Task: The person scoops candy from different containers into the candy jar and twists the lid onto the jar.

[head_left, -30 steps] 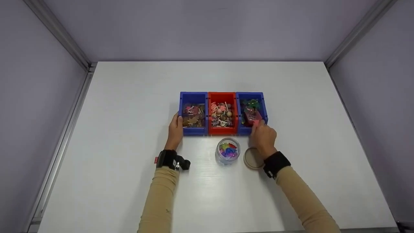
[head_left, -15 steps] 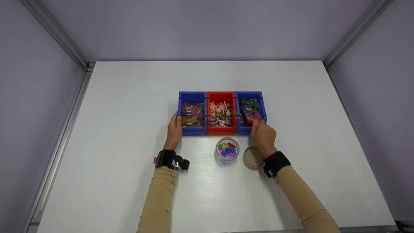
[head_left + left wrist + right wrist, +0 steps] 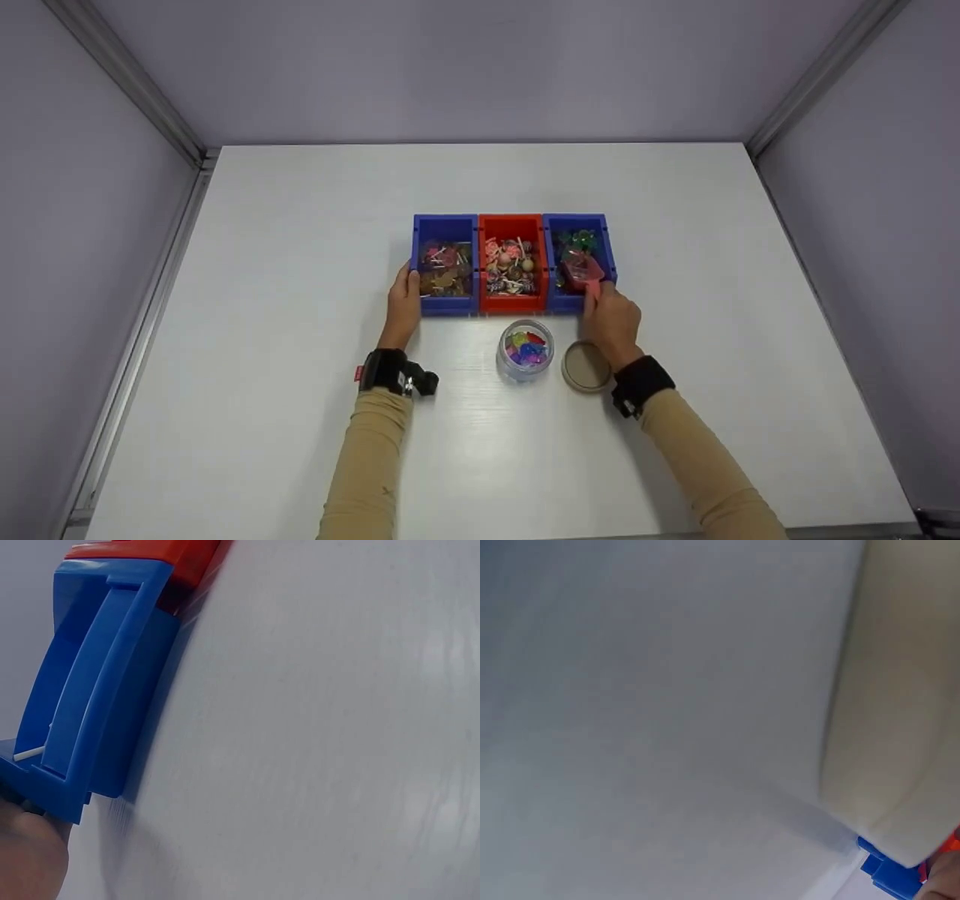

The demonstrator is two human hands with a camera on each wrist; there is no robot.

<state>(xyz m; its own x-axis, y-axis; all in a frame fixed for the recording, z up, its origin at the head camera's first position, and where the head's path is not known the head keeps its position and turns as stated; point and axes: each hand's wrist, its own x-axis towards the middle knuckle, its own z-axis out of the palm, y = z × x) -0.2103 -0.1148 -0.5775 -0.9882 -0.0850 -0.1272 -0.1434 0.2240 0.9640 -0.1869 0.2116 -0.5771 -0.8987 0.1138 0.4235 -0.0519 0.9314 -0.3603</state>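
My right hand [image 3: 615,319] grips the handle of a pink scoop [image 3: 583,270], its bowl down inside the right blue bin [image 3: 577,222] among green, shiny pieces. My left hand [image 3: 403,307] rests along the outer side of the left blue bin [image 3: 444,304], fingers fairly straight against its wall. In the left wrist view only part of that left hand [image 3: 30,859] shows, at the corner of the blue bin [image 3: 105,682]. Between the two blue bins stands a red bin [image 3: 511,302] with small lollipops. The right wrist view shows a sliver of the right hand [image 3: 941,877].
A clear jar [image 3: 525,367] with colourful pieces inside stands in front of the red bin. To its right, under the right wrist, lies a round beige lid [image 3: 586,367]. All sit on a white table [image 3: 300,225] with grey walls [image 3: 480,67] around.
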